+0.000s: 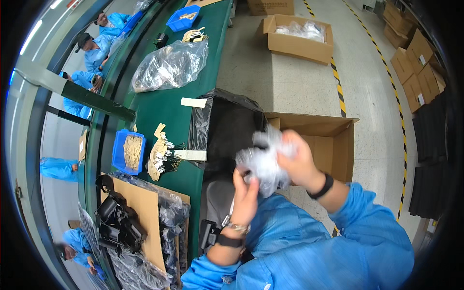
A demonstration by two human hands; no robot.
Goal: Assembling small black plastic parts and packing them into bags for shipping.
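Observation:
A crumpled clear plastic bag (263,166) is between my hands, partly blurred; what it contains, if anything, I cannot make out. My right hand (300,162) grips its upper right side with bent fingers. At its lower left, my left hand (244,199) is closed on the plastic, thumb toward me. Just beyond is an open black plastic bag (232,128), fixed to the table edge with pale tape strips (191,155). An open cardboard box (345,145) stands behind and right of my right hand.
The green table (188,181) along my left carries a blue bin (116,150), tagged small parts (157,157), a large clear bag (169,65) and black moulded parts (118,220) on cardboard. Another box (302,50) sits farther off on the floor. Several people in blue (96,50) work beyond the table.

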